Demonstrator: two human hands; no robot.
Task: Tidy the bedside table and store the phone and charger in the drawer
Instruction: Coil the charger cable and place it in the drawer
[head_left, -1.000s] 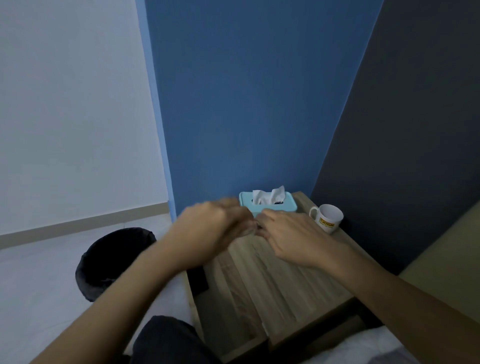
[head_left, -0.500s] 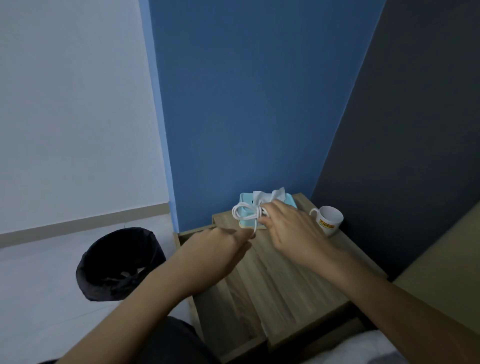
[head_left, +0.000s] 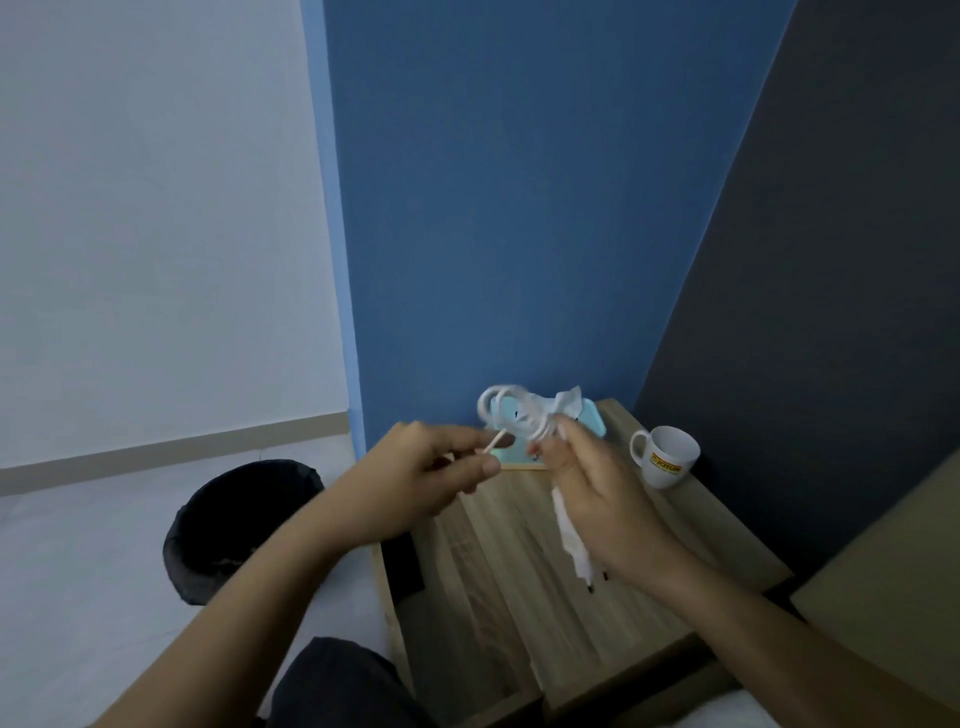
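Note:
A white charger cable is looped into a coil above the back of the wooden bedside table. My right hand grips the coil, and the white charger plug hangs below its palm. My left hand pinches the loose cable end just left of the coil. The drawer stands pulled out at the table's left front. A dark flat object lies at its left edge; I cannot tell whether it is the phone.
A light blue tissue box sits at the table's back, partly behind the coil. A white mug stands at the back right. A black bin stands on the floor to the left. A beige bed frame borders the right.
The two hands have risen off the tabletop with the charger. The cable now forms a coil in my right hand, and my left hand has drawn apart holding its end.

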